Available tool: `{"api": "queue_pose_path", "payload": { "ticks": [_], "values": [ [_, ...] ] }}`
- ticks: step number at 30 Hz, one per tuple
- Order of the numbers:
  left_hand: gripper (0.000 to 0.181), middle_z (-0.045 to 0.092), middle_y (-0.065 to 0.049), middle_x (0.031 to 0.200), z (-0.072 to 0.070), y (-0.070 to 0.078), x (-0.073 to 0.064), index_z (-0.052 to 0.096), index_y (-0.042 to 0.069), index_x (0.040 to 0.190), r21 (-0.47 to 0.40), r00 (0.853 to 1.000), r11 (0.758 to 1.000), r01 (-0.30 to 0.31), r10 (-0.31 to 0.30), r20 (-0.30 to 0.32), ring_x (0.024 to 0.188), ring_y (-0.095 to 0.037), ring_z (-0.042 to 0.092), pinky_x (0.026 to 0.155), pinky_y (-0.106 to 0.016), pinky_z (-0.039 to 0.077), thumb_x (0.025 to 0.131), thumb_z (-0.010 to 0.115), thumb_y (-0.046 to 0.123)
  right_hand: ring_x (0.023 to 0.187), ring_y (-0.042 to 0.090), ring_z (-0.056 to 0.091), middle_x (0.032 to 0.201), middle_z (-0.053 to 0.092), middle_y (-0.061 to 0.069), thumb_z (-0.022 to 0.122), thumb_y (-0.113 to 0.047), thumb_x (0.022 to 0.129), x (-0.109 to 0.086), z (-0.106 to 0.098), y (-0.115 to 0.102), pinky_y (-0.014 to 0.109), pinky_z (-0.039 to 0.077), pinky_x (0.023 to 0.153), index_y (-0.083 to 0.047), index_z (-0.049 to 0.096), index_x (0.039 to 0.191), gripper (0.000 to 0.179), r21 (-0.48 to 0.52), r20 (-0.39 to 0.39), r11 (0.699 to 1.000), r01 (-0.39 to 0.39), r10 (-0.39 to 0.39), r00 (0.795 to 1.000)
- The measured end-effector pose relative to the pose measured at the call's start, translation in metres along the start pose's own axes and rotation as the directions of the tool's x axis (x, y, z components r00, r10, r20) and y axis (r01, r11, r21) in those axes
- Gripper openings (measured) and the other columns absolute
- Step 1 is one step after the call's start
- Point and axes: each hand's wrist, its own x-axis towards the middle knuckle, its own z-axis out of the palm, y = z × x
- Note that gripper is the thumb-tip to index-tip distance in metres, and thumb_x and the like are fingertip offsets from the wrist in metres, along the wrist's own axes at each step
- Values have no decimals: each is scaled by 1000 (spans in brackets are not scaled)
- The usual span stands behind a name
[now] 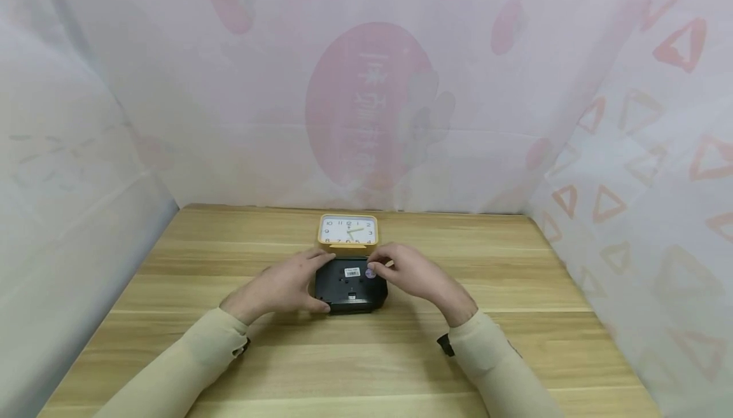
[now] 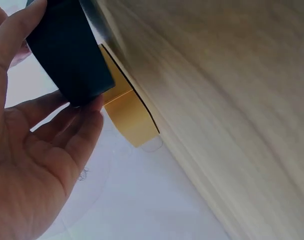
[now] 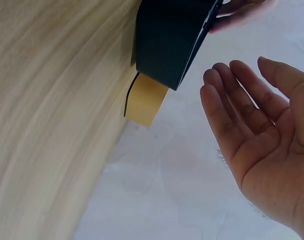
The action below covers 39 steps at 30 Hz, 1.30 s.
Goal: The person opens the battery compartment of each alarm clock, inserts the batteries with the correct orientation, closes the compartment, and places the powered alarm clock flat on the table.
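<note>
A black clock-like case (image 1: 338,287) lies on the table with its back up, showing a white barcode label (image 1: 352,272) and a round purple sticker (image 1: 371,273). My left hand (image 1: 292,281) grips its left side, thumb at the near corner and fingers at the far edge. The left wrist view shows this hand (image 2: 41,155) spanning the dark case (image 2: 69,55). Over the sticker's corner hovers my right hand (image 1: 415,273), thumb and index finger close together. In the right wrist view that hand (image 3: 272,130) is apart from the case (image 3: 167,42), fingers loosely bent.
Just behind the black case stands a yellow clock (image 1: 348,230) with a white face, tilted up toward me. The wood-grain table (image 1: 355,367) ends at a printed fabric backdrop (image 1: 258,151), and similar fabric walls rise on the left and right.
</note>
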Motion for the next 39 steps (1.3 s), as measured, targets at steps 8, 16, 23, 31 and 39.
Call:
{"api": "queue_pose_path", "payload": {
  "ticks": [8,16,23,31,39],
  "values": [
    [113,56,-17,178,-3,0,0,51,5,176,22,995,998,-66,68,-67,158,-39,63,129,-60,59,85,107,44,130,28,80,136,85,9,68,-19,120,-3,-7,5,50,70,112,-7,85,133,24,37,-55,999,-22,24,998],
    [115,57,-15,175,-7,6,-4,50,10,178,48,975,983,-179,184,-125,157,-37,64,126,-59,61,83,110,34,142,37,76,149,79,16,69,-23,121,-5,-12,6,56,67,119,-3,78,144,32,66,-65,997,-35,39,997],
    [110,66,-16,163,-10,9,-4,59,7,170,234,893,913,-336,387,-229,144,-33,72,117,-51,69,79,113,37,152,40,68,163,71,20,74,-28,119,-5,-12,8,60,62,124,-4,67,161,49,11,-41,1000,3,-3,999],
    [116,66,-15,159,-15,11,-5,59,4,167,471,758,761,-447,602,-252,143,-32,71,118,-46,68,73,117,38,152,38,69,163,72,17,76,-24,117,-5,-11,8,59,58,128,-4,66,164,52,-53,-28,998,35,-36,999],
    [116,64,-15,162,-17,13,-5,58,4,168,497,718,721,-484,651,-246,145,-32,70,116,-44,69,72,117,32,138,33,76,150,79,16,75,-13,116,-4,-10,6,55,64,118,-3,73,152,38,-70,-36,997,24,-26,999]
  ]
}}
